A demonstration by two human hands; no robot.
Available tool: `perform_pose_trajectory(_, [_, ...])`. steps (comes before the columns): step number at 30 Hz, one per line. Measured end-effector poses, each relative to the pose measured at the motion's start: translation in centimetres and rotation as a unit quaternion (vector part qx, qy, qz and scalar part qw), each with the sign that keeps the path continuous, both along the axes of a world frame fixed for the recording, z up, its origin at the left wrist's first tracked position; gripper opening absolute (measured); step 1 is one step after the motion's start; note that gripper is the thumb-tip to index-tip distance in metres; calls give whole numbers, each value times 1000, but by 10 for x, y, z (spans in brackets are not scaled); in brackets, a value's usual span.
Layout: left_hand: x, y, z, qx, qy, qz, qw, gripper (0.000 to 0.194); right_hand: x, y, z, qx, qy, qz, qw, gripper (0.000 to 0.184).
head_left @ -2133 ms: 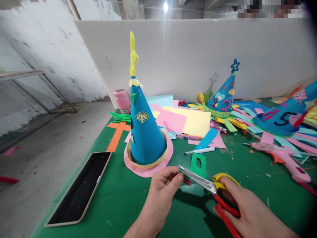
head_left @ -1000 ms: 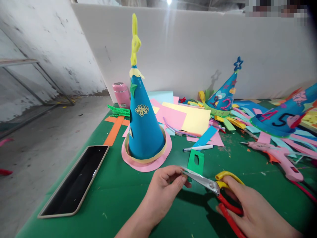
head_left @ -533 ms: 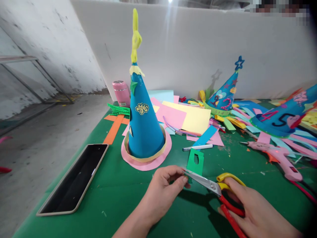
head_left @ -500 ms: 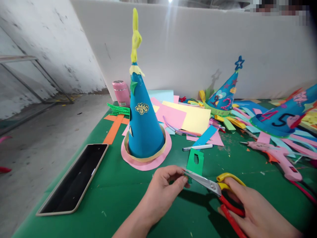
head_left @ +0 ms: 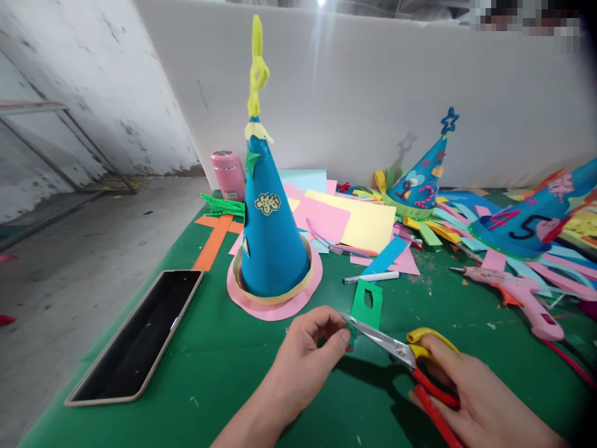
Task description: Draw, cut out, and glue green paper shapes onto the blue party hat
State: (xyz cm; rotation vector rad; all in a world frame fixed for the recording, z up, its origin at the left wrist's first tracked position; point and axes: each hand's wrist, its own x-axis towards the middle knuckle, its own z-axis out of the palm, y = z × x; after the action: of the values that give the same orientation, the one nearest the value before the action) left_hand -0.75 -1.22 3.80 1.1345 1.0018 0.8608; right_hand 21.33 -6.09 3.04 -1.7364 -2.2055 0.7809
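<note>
Your right hand, lower right, grips the scissors, blades slanting up-left. Their tips reach your left hand, lower centre, its fingertips seemingly pinching a green scrap; the holed green card lies just beyond.

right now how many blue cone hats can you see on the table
3: the pink-brimmed hat left of centre, the green-banded hat at the back right, and the hat marked 5 at the right edge. More could be out of frame.
</note>
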Motion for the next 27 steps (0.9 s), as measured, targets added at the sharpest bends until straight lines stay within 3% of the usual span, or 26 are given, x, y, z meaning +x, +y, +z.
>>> perform_pose_trajectory(5, [-1,0,3,3,-2,-16,1000,9,-1,0,2,-15,6,-10,1000,8])
perform_pose_trajectory(12, [-1,1,1,23,-4,-34,999,10,-4,0,1,-99,43,-11,994,13])
perform_pose_trajectory(22, [0,-1,3,-16,-37,-19,999,10,-2,-1,3,-84,94,-3,992,10])
perform_pose_trajectory(27, [1,-1,5,-39,-52,-11,998,9,2,0,6,-77,106,-33,991,15])
